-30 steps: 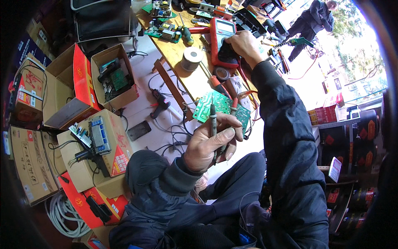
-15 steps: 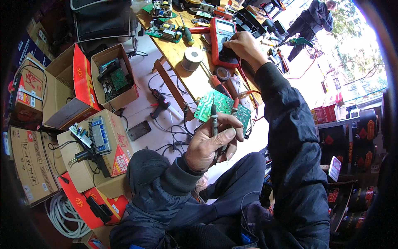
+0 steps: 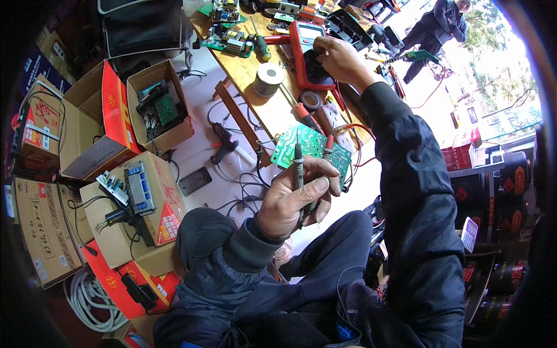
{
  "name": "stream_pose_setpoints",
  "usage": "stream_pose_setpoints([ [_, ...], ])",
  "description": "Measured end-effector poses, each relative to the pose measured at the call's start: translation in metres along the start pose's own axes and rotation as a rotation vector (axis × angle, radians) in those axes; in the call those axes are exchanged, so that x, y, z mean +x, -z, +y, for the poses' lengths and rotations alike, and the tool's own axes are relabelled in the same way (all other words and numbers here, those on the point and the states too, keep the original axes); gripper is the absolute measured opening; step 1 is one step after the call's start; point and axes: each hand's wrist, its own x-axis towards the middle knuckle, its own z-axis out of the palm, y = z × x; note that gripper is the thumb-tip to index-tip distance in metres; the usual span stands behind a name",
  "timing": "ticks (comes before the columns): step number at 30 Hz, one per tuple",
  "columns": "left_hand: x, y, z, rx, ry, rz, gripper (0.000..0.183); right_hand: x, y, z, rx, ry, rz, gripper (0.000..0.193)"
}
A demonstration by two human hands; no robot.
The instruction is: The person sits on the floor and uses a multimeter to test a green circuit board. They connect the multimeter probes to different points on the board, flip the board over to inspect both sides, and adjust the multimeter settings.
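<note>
My left hand [image 3: 296, 200] is closed around a pair of multimeter probes. The grey-black probe [image 3: 299, 165] points up past the thumb, and the red-tipped probe [image 3: 329, 145] sticks up beside the fingers. Just beyond them is a green circuit board [image 3: 296, 144], tilted at the table's near edge; whether my fingers touch it I cannot tell. My right hand [image 3: 346, 62] reaches over a red multimeter [image 3: 301, 78] on the table, thumb and fingers bent together at its dial area. My own fingers partly hide the dial.
The wooden table [image 3: 243, 72] carries a solder spool [image 3: 268, 79], a green-handled screwdriver [image 3: 263, 49], a tape roll [image 3: 310, 101] and several circuit boards. Cardboard boxes [image 3: 84, 136] stand to the left. A glue gun [image 3: 223, 142], cables and a phone [image 3: 195, 181] lie on the floor. A person [image 3: 438, 29] stands far right.
My right hand has shifted slightly up over the multimeter, its fingers now higher near the dial. The multimeter appears slightly further left. My left hand keeps its hold on the probes.
</note>
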Motion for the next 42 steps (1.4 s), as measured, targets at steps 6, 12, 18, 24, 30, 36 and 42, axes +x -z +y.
stream_pose_setpoints([
  [6, -0.001, 0.002, 0.001, 0.003, 0.011, -0.007, 0.023, -0.004, 0.0, -0.002, -0.023, 0.152, 0.063, 0.026],
  [12, 0.0, 0.003, -0.002, 0.002, -0.002, -0.003, 0.023, -0.005, 0.0, -0.008, -0.12, 0.206, 0.046, 0.044],
  [18, 0.0, 0.002, 0.0, 0.05, 0.002, -0.015, 0.021, -0.007, -0.001, -0.005, -0.082, 0.18, 0.065, 0.035],
  [24, -0.002, -0.001, 0.001, 0.076, 0.014, -0.019, 0.021, -0.027, 0.036, -0.006, 0.113, -0.028, 0.277, 0.035],
  [30, -0.002, -0.007, -0.002, 0.054, 0.011, -0.039, 0.024, -0.15, 0.092, -0.069, 0.539, -0.144, 0.395, 0.025],
  [36, -0.007, -0.017, -0.011, 0.043, 0.157, -0.127, 0.035, -0.272, 0.09, -0.16, 0.669, -0.218, 0.215, 0.044],
  [42, -0.017, -0.025, -0.027, 0.292, 0.389, -0.268, 0.051, -0.318, 0.039, -0.195, 0.808, -0.346, 0.376, 0.059],
])
